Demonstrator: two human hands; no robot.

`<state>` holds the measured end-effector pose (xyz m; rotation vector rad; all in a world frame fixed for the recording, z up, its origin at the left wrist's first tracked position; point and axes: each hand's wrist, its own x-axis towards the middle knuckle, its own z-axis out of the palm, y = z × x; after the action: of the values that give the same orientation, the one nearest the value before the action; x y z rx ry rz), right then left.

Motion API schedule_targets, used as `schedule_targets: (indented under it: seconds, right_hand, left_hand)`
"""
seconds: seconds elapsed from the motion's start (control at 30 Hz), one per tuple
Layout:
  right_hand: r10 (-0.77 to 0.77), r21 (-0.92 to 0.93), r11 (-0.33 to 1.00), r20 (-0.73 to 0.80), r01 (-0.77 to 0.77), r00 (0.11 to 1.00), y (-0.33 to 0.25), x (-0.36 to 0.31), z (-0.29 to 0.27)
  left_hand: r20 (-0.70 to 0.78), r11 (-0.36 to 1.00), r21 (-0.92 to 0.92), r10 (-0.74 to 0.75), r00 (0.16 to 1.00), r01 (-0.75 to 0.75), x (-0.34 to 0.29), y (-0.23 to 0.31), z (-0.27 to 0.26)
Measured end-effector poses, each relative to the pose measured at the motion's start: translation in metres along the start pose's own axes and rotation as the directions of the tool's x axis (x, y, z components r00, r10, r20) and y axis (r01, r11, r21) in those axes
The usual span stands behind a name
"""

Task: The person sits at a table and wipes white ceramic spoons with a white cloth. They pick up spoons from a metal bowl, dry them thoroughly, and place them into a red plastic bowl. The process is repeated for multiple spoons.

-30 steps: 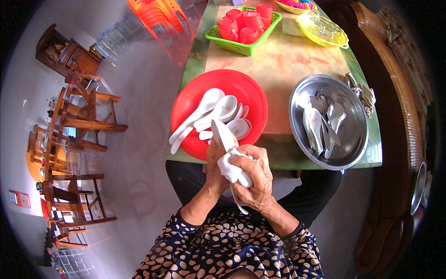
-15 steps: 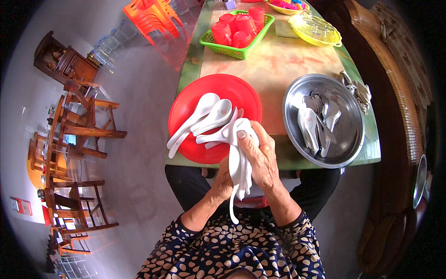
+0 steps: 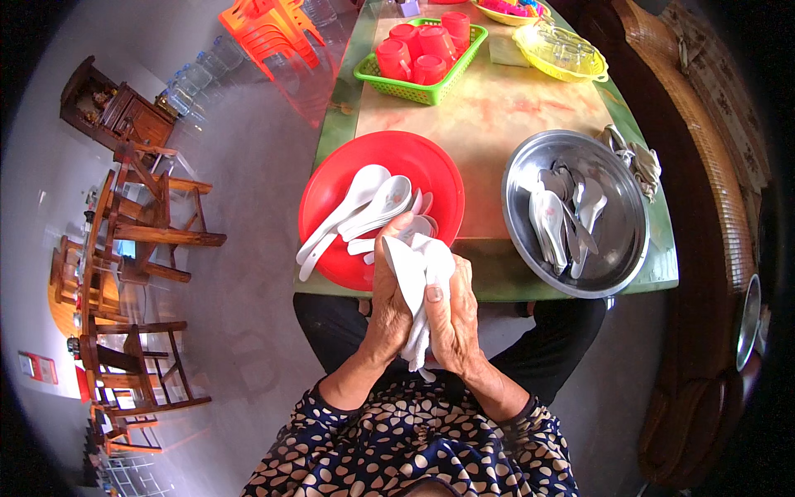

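Observation:
A white soup spoon (image 3: pixel 402 267) is held in front of my lap, its bowl pointing up and away. My left hand (image 3: pixel 387 308) is closed round its left side. White cloth (image 3: pixel 437 258) wraps the spoon's right side, with my right hand (image 3: pixel 455 323) closed on it, thumb lying on top. Most of the spoon's handle is hidden by the cloth and fingers. Just beyond my hands lies a red round tray (image 3: pixel 331 170) bearing several white soup spoons (image 3: pixel 364 186). To the right, a steel basin (image 3: pixel 617 248) contains more white spoons (image 3: pixel 546 219) and metal spoons.
A green basket (image 3: pixel 426 93) of red mugs (image 3: pixel 436 43) stands farther back on the table (image 3: pixel 489 116). A yellow basket (image 3: pixel 538 62) with clear glasses is at the far right. Crumpled grey cloth (image 3: pixel 644 170) lies beside the basin. Wooden chairs (image 3: pixel 157 240) stand off to the left.
Both hands have drawn nearer each other over the spoon. Its bowl now shows above my left hand; before, its handle hung down below the cloth.

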<state>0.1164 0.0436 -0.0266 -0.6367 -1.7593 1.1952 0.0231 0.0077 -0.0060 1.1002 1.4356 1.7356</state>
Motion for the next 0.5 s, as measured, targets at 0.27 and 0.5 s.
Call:
schedule_targets:
  seconds: [0.27,0.5]
  right_hand:
    - [0.030,0.156,0.986,0.167,-0.057,0.985,0.003,-0.018,-0.002]
    - [0.065,0.213,0.969,0.268,-0.125,0.961,0.016,-0.031,-0.009]
  left_hand:
    - [-0.137,0.999,-0.043,0.016,0.990,-0.022,-0.001,0.001,-0.002]
    - [-0.218,0.998,-0.056,-0.046,0.975,0.034,0.007,-0.009,-0.004]
